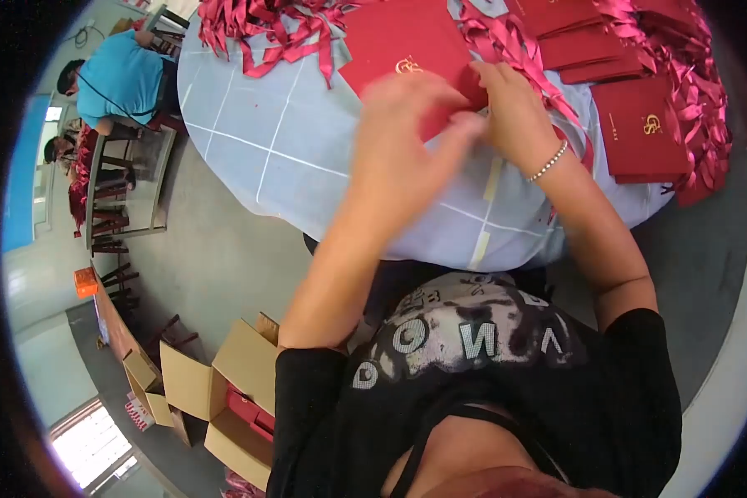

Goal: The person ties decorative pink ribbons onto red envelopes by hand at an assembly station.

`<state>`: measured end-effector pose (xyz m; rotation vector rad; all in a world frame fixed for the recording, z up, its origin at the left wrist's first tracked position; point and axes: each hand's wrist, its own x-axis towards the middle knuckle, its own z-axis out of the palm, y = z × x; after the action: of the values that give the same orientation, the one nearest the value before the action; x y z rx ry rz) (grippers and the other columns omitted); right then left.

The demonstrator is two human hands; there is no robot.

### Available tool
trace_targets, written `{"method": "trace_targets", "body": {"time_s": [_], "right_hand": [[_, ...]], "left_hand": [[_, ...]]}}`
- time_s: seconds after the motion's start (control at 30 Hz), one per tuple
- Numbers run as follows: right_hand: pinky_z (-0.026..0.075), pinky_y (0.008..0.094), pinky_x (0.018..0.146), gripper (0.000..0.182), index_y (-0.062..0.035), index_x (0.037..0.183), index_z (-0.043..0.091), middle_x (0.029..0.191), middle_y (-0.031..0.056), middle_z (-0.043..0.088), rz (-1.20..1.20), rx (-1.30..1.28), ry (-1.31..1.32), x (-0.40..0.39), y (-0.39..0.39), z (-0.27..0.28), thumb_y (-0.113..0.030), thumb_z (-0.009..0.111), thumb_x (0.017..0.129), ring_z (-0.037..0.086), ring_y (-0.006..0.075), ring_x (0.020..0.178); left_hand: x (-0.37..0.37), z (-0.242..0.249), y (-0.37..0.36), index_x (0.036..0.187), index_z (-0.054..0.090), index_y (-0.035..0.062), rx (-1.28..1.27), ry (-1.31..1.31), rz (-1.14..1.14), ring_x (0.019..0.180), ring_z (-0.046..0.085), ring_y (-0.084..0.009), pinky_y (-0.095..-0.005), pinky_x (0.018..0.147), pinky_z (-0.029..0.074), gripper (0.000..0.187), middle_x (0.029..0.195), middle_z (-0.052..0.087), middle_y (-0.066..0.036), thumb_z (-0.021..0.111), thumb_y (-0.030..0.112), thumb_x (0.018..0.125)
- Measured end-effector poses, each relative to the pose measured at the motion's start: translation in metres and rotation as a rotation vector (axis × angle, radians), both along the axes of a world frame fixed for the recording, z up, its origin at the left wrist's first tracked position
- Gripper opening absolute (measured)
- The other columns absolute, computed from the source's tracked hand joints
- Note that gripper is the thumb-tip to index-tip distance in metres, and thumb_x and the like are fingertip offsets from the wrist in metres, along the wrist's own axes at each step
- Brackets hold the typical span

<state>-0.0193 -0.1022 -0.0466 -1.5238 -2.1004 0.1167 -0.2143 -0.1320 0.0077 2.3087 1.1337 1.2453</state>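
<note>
A red paper gift bag (398, 37) with a gold logo lies flat on the cloth-covered table, both hands at its near edge. My left hand (402, 124) hovers over the bag's lower part, its fingers smeared by motion. My right hand (515, 108), with a beaded bracelet at the wrist, has its fingers curled round the bag's right corner. Shiny red ribbons (515, 41) trail beside the right hand. A stack of similar red bags (639, 133) rests to the right, with a thick bundle of ribbons along its edge.
More red bags (585, 54) are stacked at the far right of the table, and loose ribbons (282, 37) hang at the far left. Open cardboard boxes (220, 365) stand on the floor to the left. Beyond them, a person in a blue shirt (120, 79) sits at another table.
</note>
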Motion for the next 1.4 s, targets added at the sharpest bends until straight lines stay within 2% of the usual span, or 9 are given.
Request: {"method": "trace_targets", "body": {"time_s": [0.1,0.2,0.4,0.5,0.8,0.93,1.1,1.27,1.4], "right_hand": [[0.049,0.0415,0.086,0.059,-0.0018,0.125,0.059,0.106,0.0149,0.062,0.062,0.009,0.031,0.001,-0.014,0.011,-0.024,0.082,0.076,0.06,0.0338,0.098],[0.05,0.04,0.084,0.044,-0.0031,0.116,0.065,0.102,0.0134,0.063,0.049,0.028,0.102,0.016,-0.028,0.026,-0.017,0.08,0.078,0.061,0.0322,0.095],[0.052,0.0346,0.071,0.027,-0.002,0.107,0.069,0.095,0.0145,0.067,-0.076,-0.097,0.311,0.088,-0.056,0.025,-0.012,0.075,0.082,0.066,0.0262,0.079],[0.053,0.0327,0.07,0.024,-0.0016,0.107,0.069,0.094,0.0131,0.067,0.011,-0.208,0.279,0.114,-0.077,0.024,-0.004,0.071,0.083,0.066,0.0231,0.077],[0.053,0.0383,0.083,0.022,-0.0011,0.101,0.068,0.098,0.0133,0.065,0.103,-0.158,0.141,0.118,-0.116,0.036,0.002,0.067,0.08,0.064,0.0341,0.094],[0.052,0.0391,0.081,0.017,-0.0017,0.097,0.067,0.095,0.0132,0.065,-0.173,-0.213,-0.014,0.117,-0.116,0.034,0.0,0.068,0.08,0.063,0.0358,0.093],[0.051,0.0372,0.075,0.012,-0.0024,0.094,0.067,0.093,0.0128,0.066,-0.023,0.01,0.137,0.118,-0.102,0.023,-0.003,0.069,0.083,0.064,0.0308,0.086],[0.048,0.0337,0.059,0.01,-0.0027,0.093,0.067,0.078,0.0129,0.065,-0.15,-0.292,0.3,0.094,-0.1,0.05,-0.006,0.069,0.084,0.062,0.0272,0.063],[0.05,0.0432,0.063,0.01,-0.0038,0.09,0.068,0.081,0.0153,0.067,-0.049,-0.475,-0.169,0.113,-0.092,0.053,-0.007,0.066,0.081,0.064,0.037,0.071]], "left_hand": [[-0.034,-0.035,0.052,0.117,0.067,0.002,0.265,0.266,0.483,0.102,0.064,-0.0343,-0.0438,0.093,0.048,0.05,0.114,0.067,-0.019,0.081,0.033,0.08],[-0.059,-0.051,0.079,0.121,0.066,0.0016,-0.073,0.38,0.443,0.1,0.064,-0.0316,-0.0423,0.088,0.05,0.058,0.117,0.065,-0.019,0.081,0.038,0.079],[-0.059,-0.052,0.079,0.12,0.066,0.0023,-0.308,0.097,0.294,0.087,0.061,-0.0194,-0.0329,0.08,0.052,0.055,0.111,0.063,-0.012,0.086,0.027,0.075],[-0.059,-0.055,0.08,0.118,0.067,0.0037,-0.145,0.152,0.27,0.085,0.059,-0.0167,-0.0307,0.078,0.052,0.052,0.109,0.062,-0.009,0.088,0.02,0.073],[-0.051,-0.044,0.075,0.103,0.066,-0.0005,-0.354,0.084,0.288,0.09,0.059,-0.0199,-0.0332,0.081,0.051,0.049,0.105,0.062,-0.009,0.092,0.019,0.067],[-0.053,-0.036,0.07,0.099,0.066,0.0006,-0.153,0.237,0.251,0.089,0.059,-0.026,-0.037,0.079,0.05,0.046,0.102,0.062,-0.011,0.091,0.019,0.064],[-0.047,-0.023,0.054,0.096,0.068,0.0035,0.244,0.283,0.21,0.088,0.06,-0.0259,-0.0354,0.078,0.05,0.038,0.101,0.065,-0.011,0.089,0.014,0.067],[-0.049,-0.016,0.039,0.098,0.069,0.002,0.087,0.153,0.169,0.086,0.062,-0.0242,-0.0339,0.08,0.05,0.033,0.095,0.068,-0.01,0.086,0.009,0.072],[-0.053,-0.02,0.03,0.103,0.068,-0.0004,-0.148,0.039,0.186,0.078,0.061,-0.0171,-0.0304,0.076,0.05,0.032,0.089,0.069,-0.007,0.084,0.009,0.077]]}}
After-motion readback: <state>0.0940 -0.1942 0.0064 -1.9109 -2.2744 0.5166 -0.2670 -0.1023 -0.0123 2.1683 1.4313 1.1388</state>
